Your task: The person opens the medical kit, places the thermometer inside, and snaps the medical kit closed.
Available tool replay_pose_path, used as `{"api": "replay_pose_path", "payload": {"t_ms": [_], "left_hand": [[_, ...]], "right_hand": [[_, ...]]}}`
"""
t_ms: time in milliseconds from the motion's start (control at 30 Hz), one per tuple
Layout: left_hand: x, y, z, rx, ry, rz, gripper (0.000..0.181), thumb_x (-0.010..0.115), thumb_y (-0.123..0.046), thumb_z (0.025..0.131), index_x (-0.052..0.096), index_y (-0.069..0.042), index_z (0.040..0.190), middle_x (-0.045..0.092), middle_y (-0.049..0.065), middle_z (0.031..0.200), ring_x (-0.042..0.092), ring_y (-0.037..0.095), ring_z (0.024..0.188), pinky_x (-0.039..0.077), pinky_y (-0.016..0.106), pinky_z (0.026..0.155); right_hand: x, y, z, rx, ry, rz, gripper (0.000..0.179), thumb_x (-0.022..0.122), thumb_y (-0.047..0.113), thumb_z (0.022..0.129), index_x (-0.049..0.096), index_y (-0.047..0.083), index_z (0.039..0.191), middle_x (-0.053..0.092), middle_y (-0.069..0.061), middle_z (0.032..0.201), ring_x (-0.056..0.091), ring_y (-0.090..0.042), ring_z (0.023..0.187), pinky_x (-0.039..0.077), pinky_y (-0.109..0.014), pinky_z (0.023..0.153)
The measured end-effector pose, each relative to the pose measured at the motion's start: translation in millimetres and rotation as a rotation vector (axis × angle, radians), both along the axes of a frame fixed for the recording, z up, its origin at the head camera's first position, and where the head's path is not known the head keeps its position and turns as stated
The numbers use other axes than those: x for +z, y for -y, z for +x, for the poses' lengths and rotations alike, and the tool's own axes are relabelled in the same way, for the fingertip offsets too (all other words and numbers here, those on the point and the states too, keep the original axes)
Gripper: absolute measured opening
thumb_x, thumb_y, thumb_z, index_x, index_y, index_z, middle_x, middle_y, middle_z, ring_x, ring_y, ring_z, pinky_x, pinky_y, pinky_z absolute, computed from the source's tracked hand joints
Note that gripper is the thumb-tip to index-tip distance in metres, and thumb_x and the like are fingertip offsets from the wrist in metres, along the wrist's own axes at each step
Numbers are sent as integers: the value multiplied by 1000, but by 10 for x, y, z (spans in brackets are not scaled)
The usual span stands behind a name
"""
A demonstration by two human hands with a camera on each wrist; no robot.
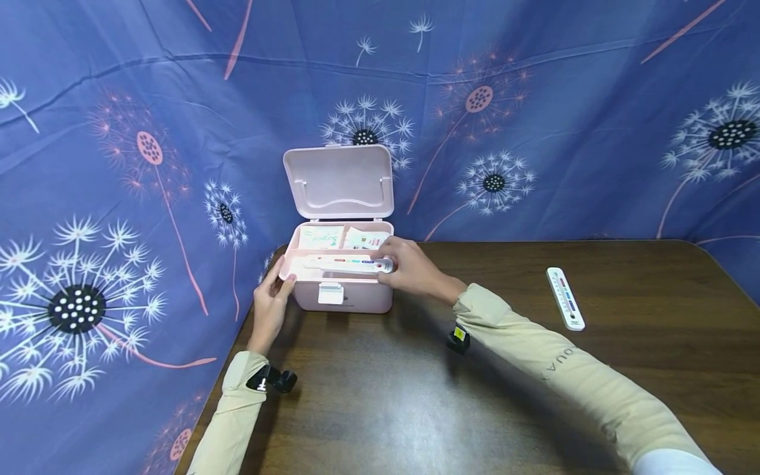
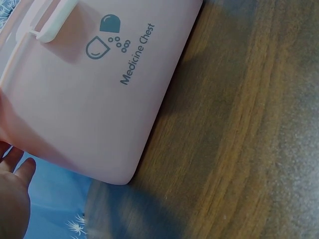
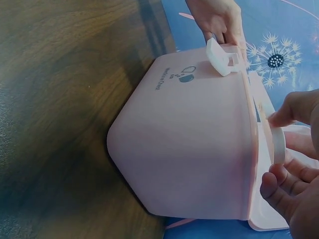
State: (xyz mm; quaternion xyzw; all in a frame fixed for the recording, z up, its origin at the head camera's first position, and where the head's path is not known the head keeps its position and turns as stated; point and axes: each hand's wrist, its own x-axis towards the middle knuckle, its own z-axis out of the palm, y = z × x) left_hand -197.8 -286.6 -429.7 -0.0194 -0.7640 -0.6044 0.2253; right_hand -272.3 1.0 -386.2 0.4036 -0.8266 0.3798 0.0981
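A pink medicine chest [image 1: 368,300] stands on the table with its lid [image 1: 341,181] raised. My right hand [image 1: 406,265] pinches the right end of a long white thermometer [image 1: 347,264] with coloured bands. It lies lengthwise over the front compartment of the chest's top tray; in the right wrist view its edge shows between thumb and fingers. My left hand [image 1: 272,303] holds the chest's left front corner, thumb at the front rim and fingers along the side. The white latch [image 1: 330,293] hangs open on the front.
Behind the thermometer, the tray holds a white packet marked Surgical [image 1: 320,237] and another white packet [image 1: 365,239] in separate compartments. A second white thermometer [image 1: 565,298] lies on the brown table [image 1: 380,396] to the right. Blue dandelion-print cloth [image 1: 267,99] hangs behind and to the left.
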Motion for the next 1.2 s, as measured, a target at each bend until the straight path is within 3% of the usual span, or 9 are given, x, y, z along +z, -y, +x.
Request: {"api": "replay_pose_path", "payload": {"t_ms": [367,600,900,1200], "left_hand": [[-15,7,-7,-5,-4,8,51,58,-2,92,39,8,139,39,21,144,36,27,133,32,30,108],[-7,3,4,1,-8,-4,50,57,-1,92,40,8,138,40,21,143,36,27,133,31,34,109],[-22,-9,12,3,-6,-5,50,57,-1,92,40,8,138,40,21,143,36,29,133,33,21,106],[-16,-14,-1,-8,-17,6,50,57,0,92,40,9,138,39,23,143,36,30,133,33,19,105]], "right_hand": [[17,86,-22,18,-7,31,29,70,8,68,73,0,96,61,-6,85,53,-22,70,42,-28,61],[26,143,-31,29,-33,40,24,68,9,67,73,2,90,63,-5,84,54,-17,73,44,-28,63],[65,212,-34,35,-34,94,21,68,11,69,74,3,88,64,-4,86,54,-15,75,45,-28,65],[99,286,-38,42,11,137,22,69,11,72,74,3,91,63,-6,93,55,-17,78,47,-29,68]]}}
